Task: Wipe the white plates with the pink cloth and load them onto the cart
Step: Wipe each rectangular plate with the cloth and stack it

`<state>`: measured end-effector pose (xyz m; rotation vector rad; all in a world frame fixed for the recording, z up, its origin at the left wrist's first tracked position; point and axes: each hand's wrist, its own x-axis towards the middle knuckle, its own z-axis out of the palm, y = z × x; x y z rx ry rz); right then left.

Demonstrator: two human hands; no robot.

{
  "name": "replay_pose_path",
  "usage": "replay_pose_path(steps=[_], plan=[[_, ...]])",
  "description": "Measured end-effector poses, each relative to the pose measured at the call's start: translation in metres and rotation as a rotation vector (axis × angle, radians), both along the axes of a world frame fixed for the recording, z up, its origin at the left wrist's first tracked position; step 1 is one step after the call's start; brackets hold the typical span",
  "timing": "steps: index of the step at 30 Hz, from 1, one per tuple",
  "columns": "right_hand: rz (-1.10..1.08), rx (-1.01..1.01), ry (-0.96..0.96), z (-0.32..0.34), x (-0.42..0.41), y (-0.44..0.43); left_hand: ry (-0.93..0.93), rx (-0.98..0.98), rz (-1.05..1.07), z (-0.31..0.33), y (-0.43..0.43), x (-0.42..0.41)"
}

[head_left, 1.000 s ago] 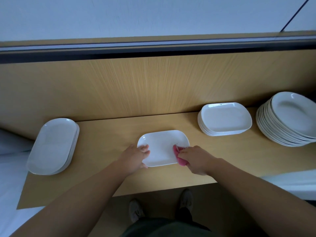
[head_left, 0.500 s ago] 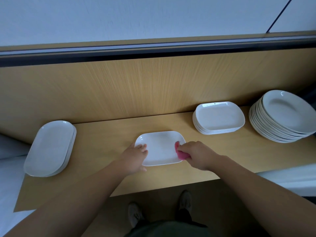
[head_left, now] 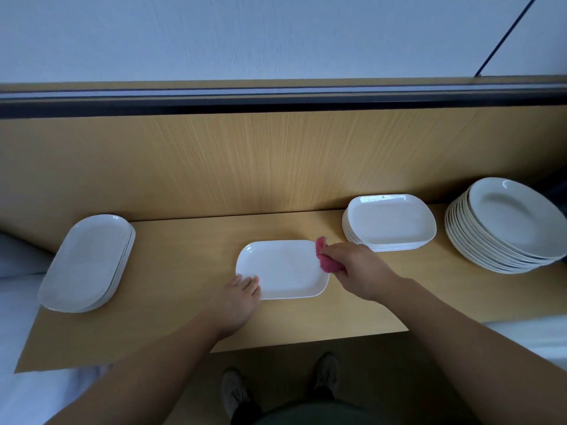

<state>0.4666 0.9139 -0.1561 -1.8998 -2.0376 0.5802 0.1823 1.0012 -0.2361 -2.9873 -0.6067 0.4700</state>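
Light wood counter (head_left: 184, 308) was stretched across the middle of the frame, backed by a matching wood panel (head_left: 276, 164), with a pale wall (head_left: 245, 35) above it. Dead centre, the left hand (head_left: 237, 302) was laid at the lower-left corner of a single white plate (head_left: 282, 268). Its fingers (head_left: 249, 283) were kept fairly straight and rested on the rim, with nothing gripped. Just to the right, the right hand (head_left: 352, 268) was bunched round the pink cloth (head_left: 325, 262), which was held at the plate's upper-right edge. A bit of pink was left poking out past the knuckles.

That plate, a rounded rectangle, was set flat on the counter, apart from the rest of the crockery. Going outward, a stack of rectangular plates (head_left: 389, 222) was parked right of centre, close to the back panel. Further right, a taller stack of round plates (head_left: 506, 228) was piled up, slightly tilted, almost to the frame's right edge. Over at the left end of the counter, a short stack of oval plates (head_left: 86, 262) was placed. Down at the bottom of the frame, a pair of shoes (head_left: 233, 391) could be made out on the floor.
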Motion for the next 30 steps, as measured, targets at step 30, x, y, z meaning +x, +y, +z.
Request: replay_pose_path(steps=[30], plan=[[0.111, 0.411, 0.062, 0.066, -0.014, 0.033, -0.334, -0.222, 0.507, 0.104, 0.012, 0.026]])
